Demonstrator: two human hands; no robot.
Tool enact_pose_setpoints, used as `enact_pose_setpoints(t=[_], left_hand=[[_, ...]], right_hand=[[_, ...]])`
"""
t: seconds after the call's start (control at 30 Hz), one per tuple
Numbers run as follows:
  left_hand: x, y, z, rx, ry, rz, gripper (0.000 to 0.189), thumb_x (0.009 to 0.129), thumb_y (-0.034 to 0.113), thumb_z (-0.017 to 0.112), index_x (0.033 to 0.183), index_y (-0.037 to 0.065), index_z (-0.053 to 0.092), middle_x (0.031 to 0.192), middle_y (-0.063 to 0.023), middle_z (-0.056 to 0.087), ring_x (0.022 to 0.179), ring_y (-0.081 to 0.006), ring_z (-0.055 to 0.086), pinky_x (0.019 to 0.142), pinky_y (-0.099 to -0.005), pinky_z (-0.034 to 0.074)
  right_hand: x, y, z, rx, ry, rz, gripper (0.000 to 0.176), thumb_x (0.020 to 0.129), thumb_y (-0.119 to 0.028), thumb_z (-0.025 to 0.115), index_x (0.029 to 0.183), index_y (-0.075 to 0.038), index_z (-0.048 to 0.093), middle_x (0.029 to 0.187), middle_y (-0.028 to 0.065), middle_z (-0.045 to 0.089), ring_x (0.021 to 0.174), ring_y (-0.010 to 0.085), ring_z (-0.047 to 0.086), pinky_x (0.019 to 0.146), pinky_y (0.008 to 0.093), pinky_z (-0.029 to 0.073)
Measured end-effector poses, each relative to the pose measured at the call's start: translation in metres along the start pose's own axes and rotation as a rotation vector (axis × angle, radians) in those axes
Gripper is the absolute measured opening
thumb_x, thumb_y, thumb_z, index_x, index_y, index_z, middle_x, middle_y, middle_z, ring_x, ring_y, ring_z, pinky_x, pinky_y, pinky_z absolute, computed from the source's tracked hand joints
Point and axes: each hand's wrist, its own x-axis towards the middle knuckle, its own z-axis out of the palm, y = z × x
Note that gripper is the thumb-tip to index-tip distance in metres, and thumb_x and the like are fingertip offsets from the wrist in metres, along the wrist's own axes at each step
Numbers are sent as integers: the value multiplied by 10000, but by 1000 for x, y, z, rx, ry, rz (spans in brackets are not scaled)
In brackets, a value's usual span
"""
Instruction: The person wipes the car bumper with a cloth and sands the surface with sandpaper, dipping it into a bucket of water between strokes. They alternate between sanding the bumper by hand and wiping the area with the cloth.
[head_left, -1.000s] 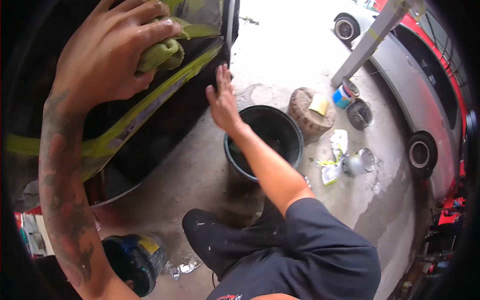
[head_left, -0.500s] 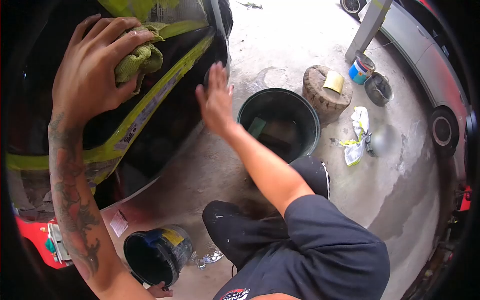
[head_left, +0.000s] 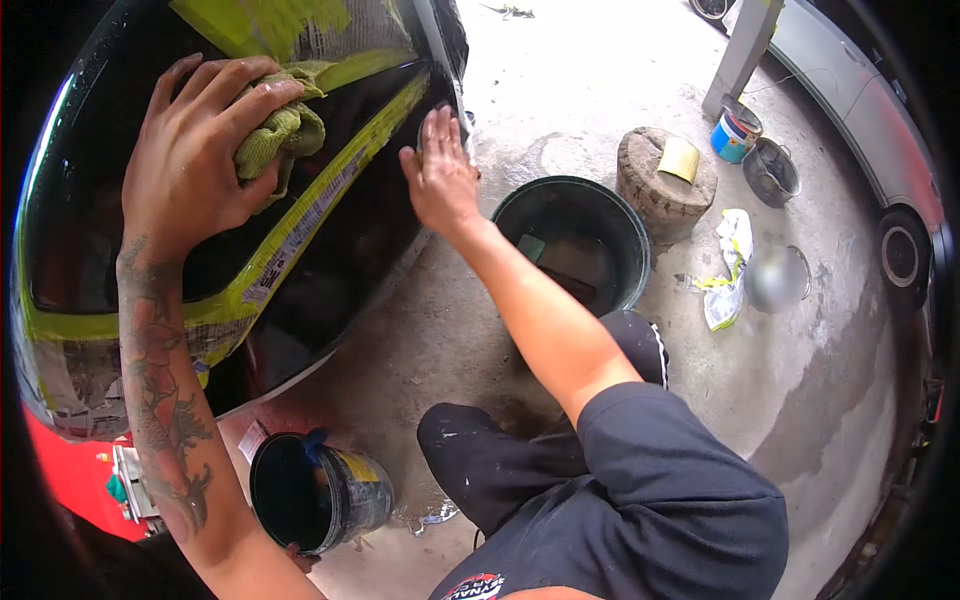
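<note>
My left hand (head_left: pixel 195 155) grips a crumpled green cloth (head_left: pixel 283 135) against a glossy black car panel (head_left: pixel 310 235). Yellow-green masking tape (head_left: pixel 300 235) with strips of printed paper crosses the panel below the cloth. Near the panel's right edge, my right hand (head_left: pixel 443 175) lies flat with its fingers stretched out. A dark edge shows beside its fingertips; whether something lies under the palm is hidden. Masking paper (head_left: pixel 360 32) covers the panel's upper part.
A large dark tub (head_left: pixel 645 250) holding water stands right of my right arm. Beyond it are a stump-like block (head_left: pixel 650 205), a blue paint bucket (head_left: pixel 733 142) and a dark pail (head_left: pixel 771 175). Another bucket (head_left: pixel 365 495) sits lower left, with someone's fingers or toes beside it. A grey car (head_left: pixel 840 85) is at right.
My right hand has slid slightly up and right along the panel edge. The left hand stays on the cloth. The whole view has shifted a little.
</note>
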Motion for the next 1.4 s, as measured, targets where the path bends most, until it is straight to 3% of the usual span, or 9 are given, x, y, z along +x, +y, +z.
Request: enact_pose_setpoints(t=[0.53, 0.77, 0.9, 0.97, 1.0, 1.13, 1.27, 1.33, 1.4], left_hand=[[2, 1, -1, -28, 19, -2, 586, 660, 119, 746, 1237, 158, 654, 1277, -69, 623, 1202, -299, 582, 1145, -515, 348], [4, 3, -4, -21, 7, -7, 565, 664, 115, 742, 1221, 147, 659, 1273, -86, 627, 1204, -321, 579, 1119, -518, 361], [8, 7, -7, -28, 51, -13, 497, 659, 156, 755, 1152, 163, 688, 1213, -55, 647, 1149, -282, 600, 1097, -497, 384], [9, 8, -9, -33, 41, -16, 499, 652, 153, 757, 1146, 159, 688, 1210, -57, 647, 1147, -281, 601, 1097, -503, 383], [9, 9, -9, -35, 35, -21, 500, 648, 152, 758, 1143, 158, 688, 1208, -58, 647, 1147, -281, 601, 1096, -506, 382], [13, 10, -11, -35, 35, -24, 515, 631, 138, 763, 1140, 157, 684, 1203, -61, 645, 1125, -287, 609, 1085, -519, 383], [17, 14, -12, -21, 4, -45, 551, 592, 140, 770, 1136, 164, 687, 1216, -62, 642, 1121, -296, 612, 1087, -531, 374], [18, 15, -11, -7, -17, -49, 567, 584, 147, 764, 1145, 169, 686, 1230, -62, 641, 1128, -298, 612, 1090, -541, 363], [20, 14, -10, 11, -32, -43, 572, 586, 150, 759, 1152, 171, 683, 1236, -63, 640, 1133, -297, 613, 1090, -544, 359]], right_hand=[[29, 20, -19, 226, -52, -15, 679, 1058, -401, 373, 1595, -37, 175, 1673, 164, 159, 1550, 323, 145, 1220, 560, 120], [120, 4, -24, 250, 126, -405, 532, 1061, -205, 395, 1570, -99, 282, 1641, 209, 229, 1522, 388, 208, 1202, 548, 201], [49, 63, -29, 417, -50, -371, 568, 1045, -273, 484, 1552, -77, 319, 1610, 247, 277, 1478, 354, 326, 1178, 457, 294], [23, 93, -75, 174, -451, 242, 478, 1023, -326, 536, 1324, 45, 543, 1271, 286, 611, 1194, 393, 575, 1019, 400, 430], [4, 120, -82, 419, -251, 275, 404, 1002, -290, 565, 1180, 71, 595, 1116, 254, 650, 1059, 328, 611, 948, 406, 463], [-36, 245, -132, -3, -817, 324, 220, 886, -171, 546, 925, 26, 636, 846, 219, 698, 812, 367, 675, 771, 464, 525], [-106, 497, -10, -553, -1486, -36, 234, 851, -168, 616, 994, -33, 743, 1040, 206, 729, 938, 329, 714, 813, 477, 546], [-80, 392, -63, -696, -1342, 296, 418, 851, -159, 583, 1230, -15, 684, 1215, 199, 690, 1156, 357, 656, 941, 463, 533], [-108, 446, -29, -747, -1256, 273, 388, 846, -213, 625, 1182, -45, 721, 1229, 219, 681, 1169, 325, 657, 991, 454, 515]])
